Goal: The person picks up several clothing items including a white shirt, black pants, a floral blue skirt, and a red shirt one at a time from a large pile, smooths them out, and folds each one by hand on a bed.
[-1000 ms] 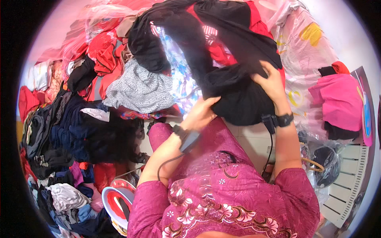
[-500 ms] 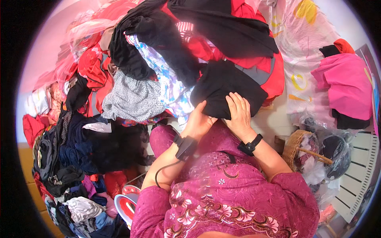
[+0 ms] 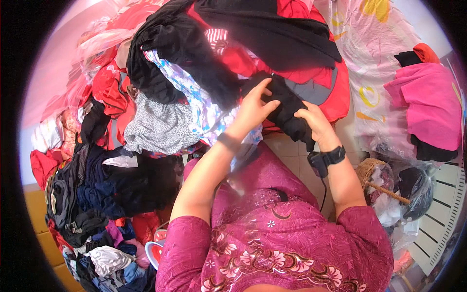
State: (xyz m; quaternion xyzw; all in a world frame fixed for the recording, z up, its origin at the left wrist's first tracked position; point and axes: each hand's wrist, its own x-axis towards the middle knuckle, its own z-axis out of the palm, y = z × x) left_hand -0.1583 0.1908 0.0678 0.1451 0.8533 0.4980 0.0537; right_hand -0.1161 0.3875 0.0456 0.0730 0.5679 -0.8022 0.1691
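A black garment [image 3: 288,111], bunched into a narrow folded shape, lies between my hands at the near edge of the clothes heap. My left hand [image 3: 259,104] reaches over its upper left side, fingers curled onto the cloth. Round the lower right end closes my right hand [image 3: 315,124], thumb on top and the other fingers mostly hidden. Just left of my left forearm hangs a white, blue and purple patterned cloth [image 3: 194,97]. Beside that is a grey speckled garment [image 3: 158,124]. A larger black garment [image 3: 272,36] is spread over red cloth beyond.
Dark and mixed clothes [image 3: 131,182] are piled on the left. At the right, a folded pink garment [image 3: 428,100] lies on a patterned plastic sheet [image 3: 362,68]. Nearer stand a wicker basket [image 3: 369,175] and clear plastic bags [image 3: 418,194]. My purple-clad knees border the heap.
The black garment has gone from a broad flat fold to a narrower bundle. My left hand has moved forward and up onto it; my right hand has shifted right to its end.
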